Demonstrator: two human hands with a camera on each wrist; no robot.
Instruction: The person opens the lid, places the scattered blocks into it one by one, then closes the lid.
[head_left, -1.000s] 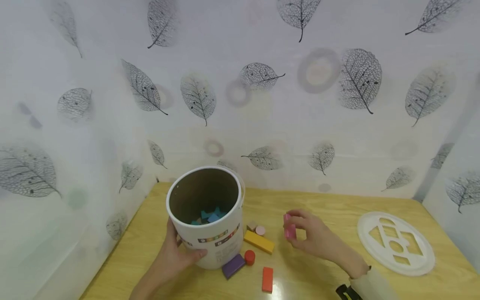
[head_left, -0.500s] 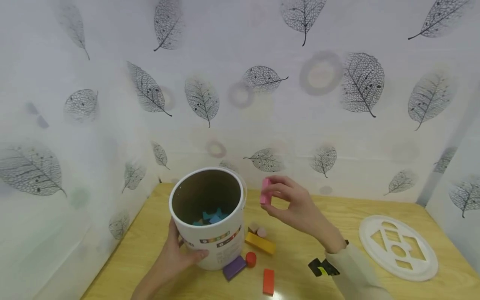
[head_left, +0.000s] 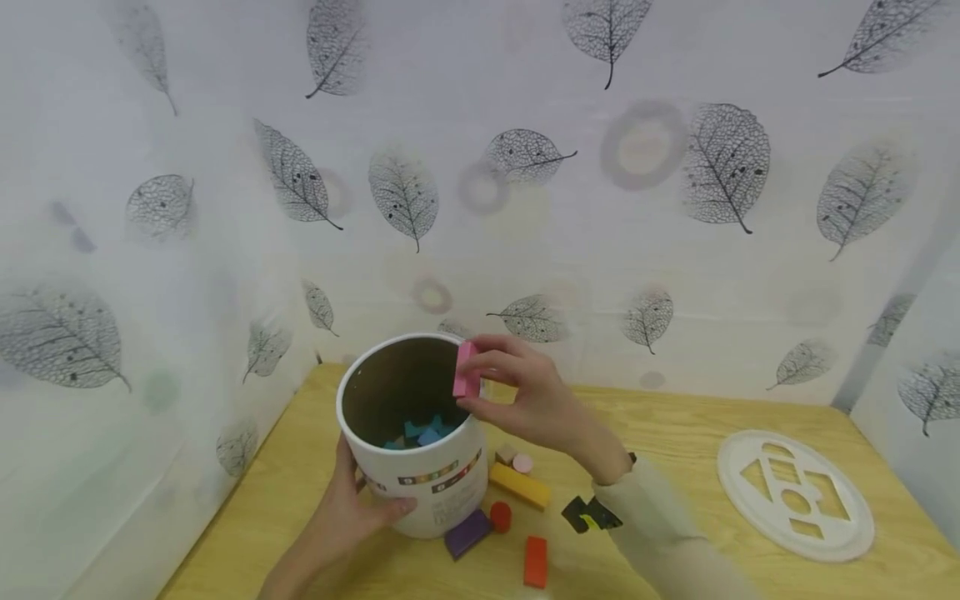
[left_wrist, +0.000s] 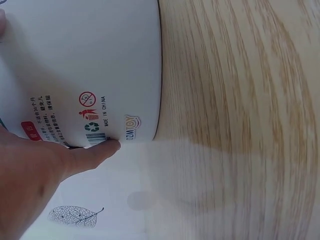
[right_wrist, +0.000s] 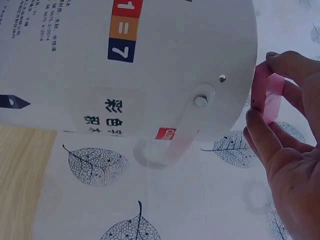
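A white toy bucket (head_left: 442, 492) stands on the left part of the table, its mouth tipped toward the head camera. Several blue and teal blocks (head_left: 427, 432) lie inside it. My left hand (head_left: 352, 512) grips the bucket's left side low down, thumb across the front. In the left wrist view that hand (left_wrist: 55, 165) lies along the printed wall. My right hand (head_left: 528, 392) pinches a pink block (head_left: 466, 371) between thumb and fingers at the bucket's right rim. The right wrist view has the pink block (right_wrist: 267, 92) just beyond the rim.
Beside the bucket lie a yellow block (head_left: 520, 485), a purple block (head_left: 468, 533), a red cylinder (head_left: 500, 517), a red-orange block (head_left: 536, 562), a pale pink round piece (head_left: 522, 463) and a brown piece (head_left: 506, 454). A white disc with cutouts (head_left: 855, 533) rests at right.
My right hand has lifted the pink block off the right of the loose blocks and carried it left to the bucket's rim. The left hand has kept its grip on the bucket.
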